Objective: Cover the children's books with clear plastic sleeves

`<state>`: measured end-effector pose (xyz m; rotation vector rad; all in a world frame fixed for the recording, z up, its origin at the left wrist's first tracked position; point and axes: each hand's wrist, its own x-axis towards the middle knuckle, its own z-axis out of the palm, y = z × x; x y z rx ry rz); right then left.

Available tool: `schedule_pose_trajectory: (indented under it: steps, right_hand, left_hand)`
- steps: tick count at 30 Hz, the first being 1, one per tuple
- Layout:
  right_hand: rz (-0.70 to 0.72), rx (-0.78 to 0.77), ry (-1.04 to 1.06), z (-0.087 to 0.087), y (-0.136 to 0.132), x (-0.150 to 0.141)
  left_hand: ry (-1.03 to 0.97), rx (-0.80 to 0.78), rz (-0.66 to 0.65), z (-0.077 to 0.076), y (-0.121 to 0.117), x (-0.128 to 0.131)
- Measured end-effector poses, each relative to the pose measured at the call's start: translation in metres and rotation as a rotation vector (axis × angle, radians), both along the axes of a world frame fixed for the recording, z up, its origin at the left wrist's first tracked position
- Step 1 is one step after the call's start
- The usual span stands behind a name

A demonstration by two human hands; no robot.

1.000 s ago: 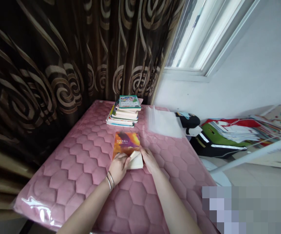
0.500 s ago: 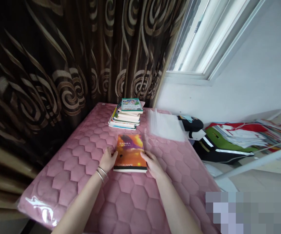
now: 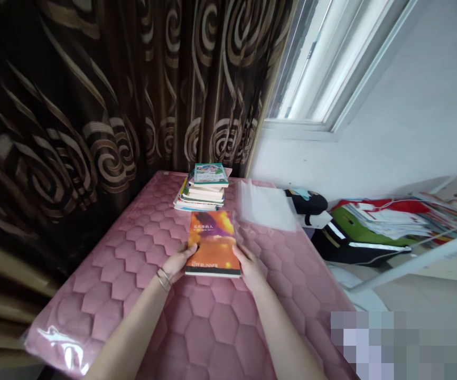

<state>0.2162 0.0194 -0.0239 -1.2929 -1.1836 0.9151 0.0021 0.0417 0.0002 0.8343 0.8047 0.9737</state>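
An orange and purple paperback book [image 3: 213, 244] faces up in front of me, its white page edge toward me. My left hand [image 3: 177, 260], with thin bangles at the wrist, grips its left side, thumb on the cover. On the right side, my right hand [image 3: 249, 264] holds the book the same way. The fingers beneath it are hidden. Just beyond lies a stack of books [image 3: 203, 196], topped by a green-edged book [image 3: 211, 174] with a colourful picture.
The pink quilted mattress [image 3: 141, 269] has a clear plastic cover. Translucent plastic sleeves [image 3: 270, 207] lie right of the stack. Further right are a black and green bag [image 3: 361, 248] and piled papers [image 3: 390, 219]. A patterned curtain [image 3: 196, 89] hangs behind, beside a window [image 3: 307, 68].
The left fingers, curled beside the book before, now wrap its edge with the thumb on the cover. The book's far edge is closer to the stack in view. The camera has shifted slightly.
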Motion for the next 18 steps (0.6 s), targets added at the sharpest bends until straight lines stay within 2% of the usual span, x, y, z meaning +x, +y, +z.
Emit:
schedule_pose_trajectory:
  steps: [5, 9, 14, 18]
  right_hand:
    - [0.002, 0.118, -0.071, 0.015, -0.002, -0.001]
    - [0.082, 0.195, -0.050, 0.005, 0.000, -0.004]
    - [0.144, 0.173, -0.035, -0.004, 0.002, -0.006]
    - [0.025, 0.127, -0.050, 0.002, 0.001, -0.009]
  left_hand:
    - [0.127, 0.354, 0.146, 0.001, 0.010, -0.008]
    - [0.285, 0.527, 0.132, -0.008, 0.013, -0.012]
    - [0.383, 0.508, 0.189, -0.021, 0.014, -0.012]
    - [0.334, 0.373, 0.222, -0.015, 0.022, -0.006]
